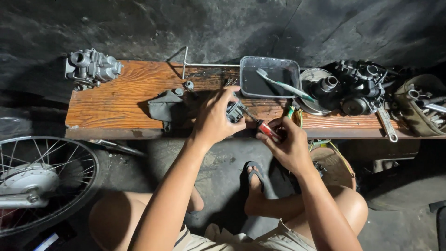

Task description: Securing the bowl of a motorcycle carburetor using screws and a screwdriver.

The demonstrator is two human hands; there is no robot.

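Left hand (pixel 214 116) closed around a small metal carburettor part (pixel 234 112) at the near edge of the wooden bench (pixel 116 100). Right hand (pixel 288 144), at 4 o'clock from the part, gripped a red-handled screwdriver (pixel 260 124) whose tip met the part. At 1 o'clock stood a plastic tray (pixel 271 76) holding a toothbrush (pixel 283 86); at 10 o'clock, a carburettor (pixel 93 67).

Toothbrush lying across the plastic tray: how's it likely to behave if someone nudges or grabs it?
The toothbrush looks thin and plastic, so probably light and fairly stiff. It lies slanted across the tray with its handle end over the rim, so a nudge may tip or slide it off. The tray holds dark liquid, so the brush may be slippery.
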